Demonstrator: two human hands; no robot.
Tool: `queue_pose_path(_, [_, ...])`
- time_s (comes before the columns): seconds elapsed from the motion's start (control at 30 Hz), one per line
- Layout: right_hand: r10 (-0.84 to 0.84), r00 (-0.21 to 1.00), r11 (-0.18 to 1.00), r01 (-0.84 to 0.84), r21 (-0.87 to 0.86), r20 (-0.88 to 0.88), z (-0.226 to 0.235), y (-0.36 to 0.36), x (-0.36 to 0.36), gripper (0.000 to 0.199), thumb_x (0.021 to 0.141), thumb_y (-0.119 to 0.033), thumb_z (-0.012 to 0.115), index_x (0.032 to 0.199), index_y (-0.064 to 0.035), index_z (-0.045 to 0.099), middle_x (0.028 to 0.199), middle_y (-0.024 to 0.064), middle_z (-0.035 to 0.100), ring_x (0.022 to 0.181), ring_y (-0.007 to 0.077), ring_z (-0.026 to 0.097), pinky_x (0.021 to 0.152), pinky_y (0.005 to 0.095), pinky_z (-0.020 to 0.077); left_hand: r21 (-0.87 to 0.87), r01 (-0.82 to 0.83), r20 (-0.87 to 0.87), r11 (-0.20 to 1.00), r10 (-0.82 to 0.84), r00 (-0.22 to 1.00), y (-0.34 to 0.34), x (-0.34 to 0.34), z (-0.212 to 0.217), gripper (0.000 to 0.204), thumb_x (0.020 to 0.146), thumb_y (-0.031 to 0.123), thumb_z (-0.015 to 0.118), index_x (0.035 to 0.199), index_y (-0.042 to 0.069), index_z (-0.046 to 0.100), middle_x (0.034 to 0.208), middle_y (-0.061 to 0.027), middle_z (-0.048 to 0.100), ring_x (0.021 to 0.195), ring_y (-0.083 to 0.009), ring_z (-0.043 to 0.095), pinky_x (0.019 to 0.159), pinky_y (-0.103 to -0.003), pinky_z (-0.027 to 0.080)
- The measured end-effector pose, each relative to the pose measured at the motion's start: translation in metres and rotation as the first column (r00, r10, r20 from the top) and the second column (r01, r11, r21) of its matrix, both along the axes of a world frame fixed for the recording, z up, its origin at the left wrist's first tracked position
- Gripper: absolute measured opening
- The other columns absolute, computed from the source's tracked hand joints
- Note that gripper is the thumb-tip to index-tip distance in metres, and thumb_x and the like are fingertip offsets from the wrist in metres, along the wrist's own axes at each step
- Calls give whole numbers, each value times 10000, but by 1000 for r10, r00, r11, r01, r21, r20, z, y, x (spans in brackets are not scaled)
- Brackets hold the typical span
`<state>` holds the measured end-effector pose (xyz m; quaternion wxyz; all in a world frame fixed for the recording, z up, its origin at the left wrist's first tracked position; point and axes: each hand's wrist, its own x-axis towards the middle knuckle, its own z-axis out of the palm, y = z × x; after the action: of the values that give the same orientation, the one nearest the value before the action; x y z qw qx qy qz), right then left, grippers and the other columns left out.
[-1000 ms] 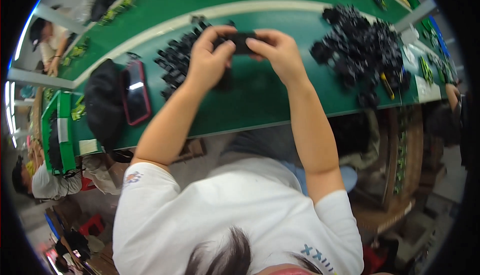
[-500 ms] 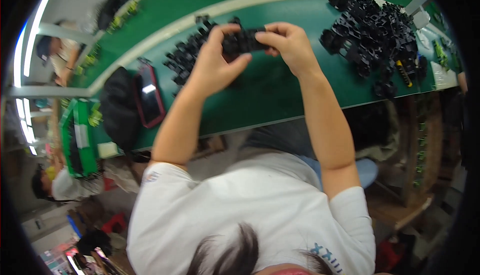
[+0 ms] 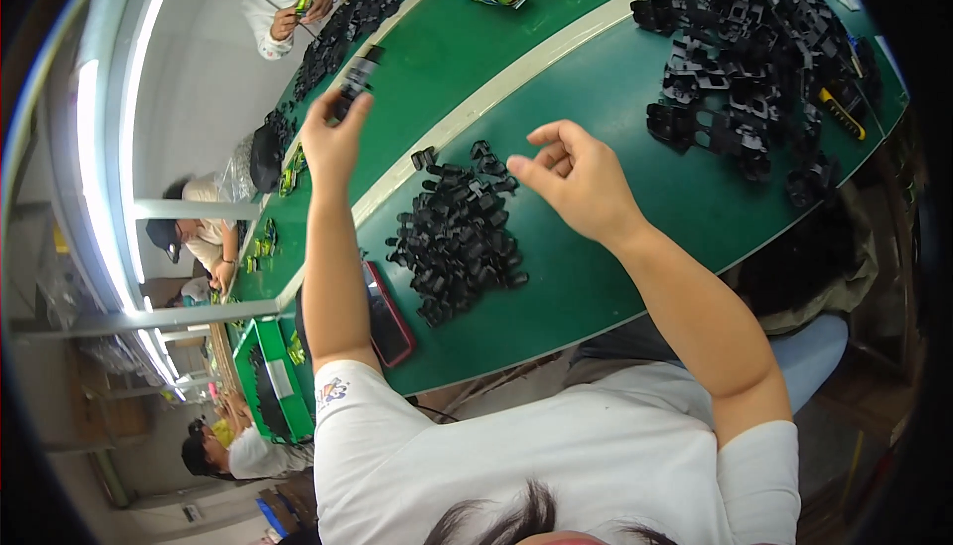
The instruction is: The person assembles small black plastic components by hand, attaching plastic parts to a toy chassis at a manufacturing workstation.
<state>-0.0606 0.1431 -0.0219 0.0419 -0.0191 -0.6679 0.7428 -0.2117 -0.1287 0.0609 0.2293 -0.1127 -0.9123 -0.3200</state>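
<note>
Your left hand (image 3: pixel 334 136) pinches a black plastic part (image 3: pixel 359 72), near end | likely light, stiff; best gripped by sides | right hand (image 3: pixel 576 176) empty, loosely curled

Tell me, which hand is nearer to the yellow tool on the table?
The right. The right hand is left of the yellow tool, with part of the large black heap between; the left hand is much farther left, holding a black part.
</note>
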Motion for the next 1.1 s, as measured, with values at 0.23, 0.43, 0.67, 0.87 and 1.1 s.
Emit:
queue_pose_path(0.23, [-72, 985, 928, 124, 351, -157, -8, -17, -5, 272, 773, -221, 723, 909, -31, 585, 729, 78, 596, 578, 206, 579, 540, 328, 467, -487, -449, -11, 749, 509, 861, -158, -206, -83, 693, 656, 618, 739, 1157, 146, 653, 1128, -217, 613, 1100, -349, 558, 941, -433, 448])
queue_pose_path(0.43, [-166, 956, 833, 267, 485, -242, -12, -16, -16, 204, 761, -206, 706, 777, -53, 571, 685, 85, 603, 589, 270, 601, 535, 369, 479, -631, -293, 154, 718, 486, 860, -183, -322, -109, 756, 727, 792, 495, 1309, 313, 539, 1340, -164, 517, 1283, -374, 411, 1051, -501, 318])
queue_pose_path(0.67, [-126, 973, 840, 208, 501, -194, -15, -16, -16, 164, 774, -184, 656, 728, -53, 568, 700, 100, 623, 631, 303, 618, 580, 404, 497, -403, -253, -551, 879, -13, 834, -69, -261, -84, 514, 730, 364, 745, 1080, 4, 632, 1089, -219, 622, 1042, -373, 565, 928, -454, 427])
queue_pose_path(0.87, [-108, 943, 810, 266, 522, -314, -32, -16, -10, 160, 803, -205, 644, 747, -66, 587, 677, 76, 616, 586, 273, 598, 572, 393, 481, -343, 850, 129, 399, -877, 463, 189, 14, -17, 324, 760, 129, 729, 1067, 85, 634, 1089, -109, 623, 1013, -286, 599, 844, -357, 498])
queue_pose_path(1.1, [-9, 932, 787, 230, 572, -362, -44, -22, -18, 168, 814, -231, 576, 832, -75, 636, 882, 116, 667, 882, 298, 631, 794, 426, 490, -476, 755, 312, 452, -715, 625, 267, 70, -53, 356, 761, 268, 729, 1051, 83, 637, 1088, -119, 610, 1008, -312, 589, 829, -392, 490])
